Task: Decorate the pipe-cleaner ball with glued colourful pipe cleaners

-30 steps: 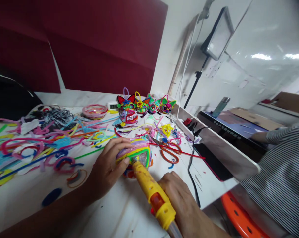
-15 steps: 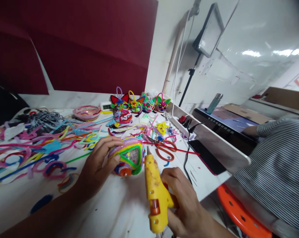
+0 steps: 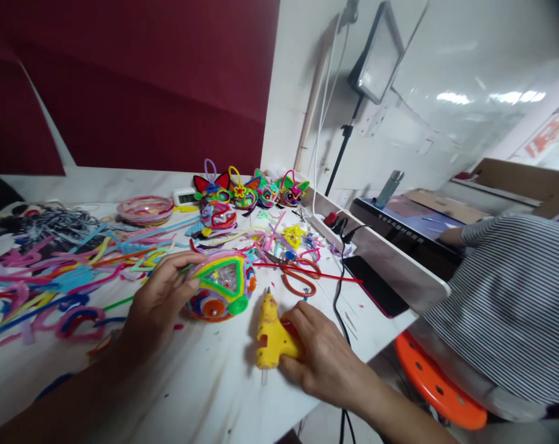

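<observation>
My left hand holds a colourful pipe-cleaner ball by its left side. The ball has a green and yellow triangle round a clear window, an orange disc below it and a green coil at its lower right. To the right of the ball, my right hand is closed on the handle of a yellow glue gun, which lies low over the white table with its nozzle pointing away from me. Ball and gun are apart. Orange-handled scissors and a red pipe cleaner lie beyond the gun.
Pipe cleaners cover the left of the table. Several finished animal heads stand at the back. A black phone, a cable and a raised edge are at the right. A person in a striped top is beyond, near an orange stool.
The glue gun has been lowered and moved away from the ball, still in my right hand. My left hand has turned the ball slightly. The view has shifted a little.
</observation>
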Demonstrator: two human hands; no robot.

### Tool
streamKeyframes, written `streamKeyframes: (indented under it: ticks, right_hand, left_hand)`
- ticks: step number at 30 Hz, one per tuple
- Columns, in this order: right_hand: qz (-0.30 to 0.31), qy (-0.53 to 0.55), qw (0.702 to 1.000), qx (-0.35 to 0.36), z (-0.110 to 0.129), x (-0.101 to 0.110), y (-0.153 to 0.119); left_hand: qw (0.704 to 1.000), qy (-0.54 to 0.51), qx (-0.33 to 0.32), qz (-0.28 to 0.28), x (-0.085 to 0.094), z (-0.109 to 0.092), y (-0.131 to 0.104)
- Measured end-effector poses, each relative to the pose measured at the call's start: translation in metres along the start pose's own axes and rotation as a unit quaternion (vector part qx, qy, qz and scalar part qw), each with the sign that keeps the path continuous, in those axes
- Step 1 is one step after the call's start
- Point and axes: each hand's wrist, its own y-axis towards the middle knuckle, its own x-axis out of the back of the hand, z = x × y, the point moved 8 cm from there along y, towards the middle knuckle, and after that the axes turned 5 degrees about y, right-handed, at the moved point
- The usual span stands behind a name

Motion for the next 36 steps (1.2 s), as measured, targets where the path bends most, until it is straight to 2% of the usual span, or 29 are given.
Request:
streamKeyframes:
  ticks: [5, 7, 9, 11, 12, 16, 20, 23, 26, 32, 35, 36]
  right_hand:
    - [0.013, 0.015, 0.998, 0.056, 0.01, 0.017, 0.005]
    - [-0.019, 0.012, 0.996, 0.085, 0.009, 0.03, 0.017]
    - [-0.061, -0.05, 0.99, 0.114, 0.006, 0.042, 0.036]
    - [-0.05, -0.159, 0.981, 0.095, -0.006, 0.041, 0.064]
    - [-0.022, -0.212, 0.973, 0.09, -0.011, 0.036, 0.078]
    - [0.003, -0.251, 0.962, 0.103, -0.017, 0.029, 0.117]
    - [0.012, -0.256, 0.96, 0.115, -0.016, 0.021, 0.134]
    - [0.001, -0.237, 0.964, 0.118, -0.016, 0.019, 0.141]
    - [-0.025, -0.197, 0.972, 0.122, -0.017, 0.027, 0.145]
    - [-0.119, -0.083, 0.981, 0.132, -0.021, 0.077, 0.132]
    - [-0.157, -0.026, 0.975, 0.158, -0.009, 0.098, 0.115]
    - [-0.176, 0.029, 0.964, 0.199, 0.002, 0.104, 0.106]
  left_hand:
    - [1.0, -0.007, 0.001, -0.008, 0.0, 0.0, 0.002]
    - [1.0, -0.005, 0.001, -0.006, -0.001, 0.0, 0.003]
    - [1.0, 0.002, -0.002, -0.003, -0.001, -0.001, 0.002]
    - [1.0, 0.013, -0.011, -0.003, -0.001, -0.003, 0.002]
    - [1.0, 0.019, -0.017, -0.004, 0.0, -0.004, 0.002]
    - [0.999, 0.03, -0.044, 0.005, -0.001, -0.008, 0.001]
    - [0.997, 0.032, -0.071, -0.002, -0.003, -0.013, 0.0]
    - [0.996, 0.015, -0.084, -0.009, -0.005, -0.014, -0.002]
    - [0.996, 0.02, -0.089, -0.008, -0.007, -0.014, -0.004]
    - [0.992, 0.061, -0.112, -0.002, -0.008, -0.023, -0.006]
    - [0.99, 0.075, -0.12, 0.0, -0.008, -0.03, -0.007]
    - [0.99, 0.079, -0.121, 0.003, -0.009, -0.031, -0.008]
